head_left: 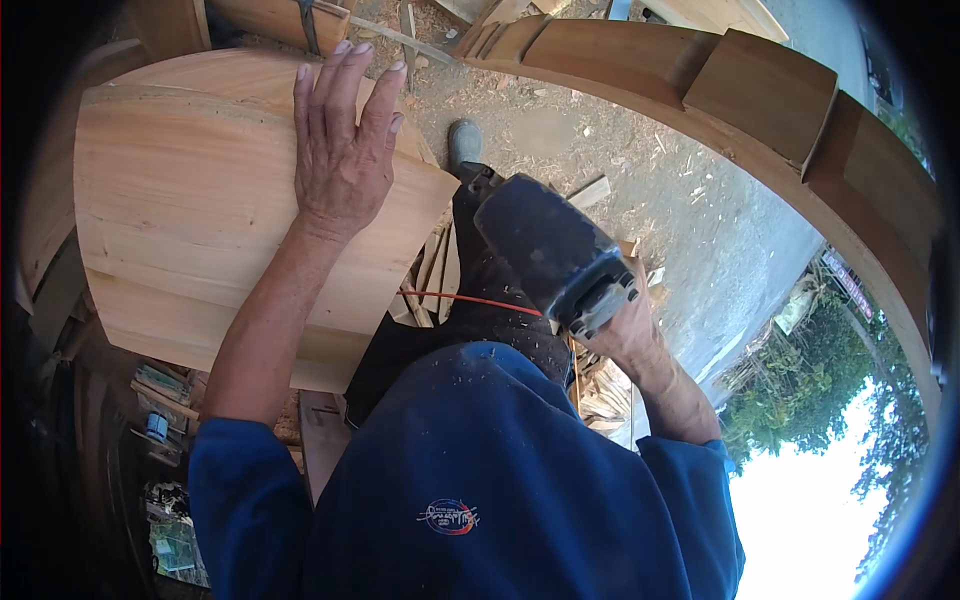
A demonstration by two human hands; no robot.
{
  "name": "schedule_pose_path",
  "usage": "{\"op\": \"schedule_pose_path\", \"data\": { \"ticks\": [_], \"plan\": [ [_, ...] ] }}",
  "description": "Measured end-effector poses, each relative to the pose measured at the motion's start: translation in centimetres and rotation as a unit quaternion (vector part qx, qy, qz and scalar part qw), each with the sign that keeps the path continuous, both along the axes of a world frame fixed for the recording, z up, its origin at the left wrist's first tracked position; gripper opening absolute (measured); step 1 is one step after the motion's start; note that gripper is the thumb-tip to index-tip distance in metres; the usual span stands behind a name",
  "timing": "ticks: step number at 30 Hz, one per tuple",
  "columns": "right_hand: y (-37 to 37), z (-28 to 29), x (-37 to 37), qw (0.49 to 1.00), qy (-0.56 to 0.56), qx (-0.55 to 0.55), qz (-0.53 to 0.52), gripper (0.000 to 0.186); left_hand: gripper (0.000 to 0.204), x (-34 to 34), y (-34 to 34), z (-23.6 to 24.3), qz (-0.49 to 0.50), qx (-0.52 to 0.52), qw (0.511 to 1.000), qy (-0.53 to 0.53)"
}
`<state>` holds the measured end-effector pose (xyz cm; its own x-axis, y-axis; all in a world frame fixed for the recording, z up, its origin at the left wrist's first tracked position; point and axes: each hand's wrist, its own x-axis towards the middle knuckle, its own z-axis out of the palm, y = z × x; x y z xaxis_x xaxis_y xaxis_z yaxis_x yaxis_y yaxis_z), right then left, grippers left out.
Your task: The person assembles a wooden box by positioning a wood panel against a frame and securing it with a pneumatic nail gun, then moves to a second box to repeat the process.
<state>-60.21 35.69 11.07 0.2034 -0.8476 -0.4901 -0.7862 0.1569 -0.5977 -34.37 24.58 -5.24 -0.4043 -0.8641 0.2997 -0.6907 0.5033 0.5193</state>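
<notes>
A broad, pale wooden panel (190, 220), made of joined boards and slightly curved at its edges, lies to the left in front of me. My left hand (345, 170) rests flat on its far right part, fingers stretched out and a little apart. In my right hand (630, 325) is a black nail gun (545, 240), held to the right of the panel. The tool's narrow nose points left, close to the panel's right corner; whether it touches the wood I cannot tell. My right fingers are mostly hidden behind the tool.
A large curved wooden frame (620, 60) arches across the far right. A thin red hose (470, 299) runs below the nail gun. Wood offcuts (605, 395) and shavings litter the ground around my shoe (464, 142). More wooden pieces (265, 20) stand beyond the panel.
</notes>
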Motion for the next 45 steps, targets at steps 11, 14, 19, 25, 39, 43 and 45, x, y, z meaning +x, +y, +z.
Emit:
{"op": "schedule_pose_path", "data": {
  "ticks": [11, 14, 19, 25, 39, 43, 45],
  "plan": [
    [-0.6, -0.8, 2.3, 0.999, -0.011, 0.042, 0.027, 0.074, 0.059, -1.0, 0.1, 0.5, 0.039, 0.013, 0.990, -0.136],
    [-1.2, -0.8, 2.6, 0.998, -0.008, 0.055, 0.041, 0.074, 0.060, -1.0, 0.2, 0.5, 0.045, 0.021, 0.990, -0.135],
    [-2.3, 0.3, 3.4, 0.994, 0.033, 0.092, 0.046, 0.073, 0.058, -1.1, 0.0, 0.6, 0.035, 0.029, 0.986, -0.158],
    [-3.3, 0.8, 3.9, 0.993, 0.043, 0.080, 0.071, 0.071, 0.056, -1.0, 0.0, 0.4, 0.036, 0.019, 0.991, -0.127],
    [-2.6, 0.4, 4.1, 0.995, 0.017, 0.069, 0.067, 0.075, 0.045, 1.0, 0.1, -0.2, 0.081, -0.010, 0.989, 0.126],
    [-2.5, 0.5, 4.0, 0.994, 0.035, 0.080, 0.065, 0.075, 0.041, 0.6, -0.5, -0.5, 0.122, -0.049, 0.955, 0.268],
    [-2.5, 0.3, 3.7, 0.992, 0.036, 0.105, 0.056, 0.074, 0.042, 0.6, -0.3, -0.3, 0.131, -0.038, 0.952, 0.273]
  ]
}}
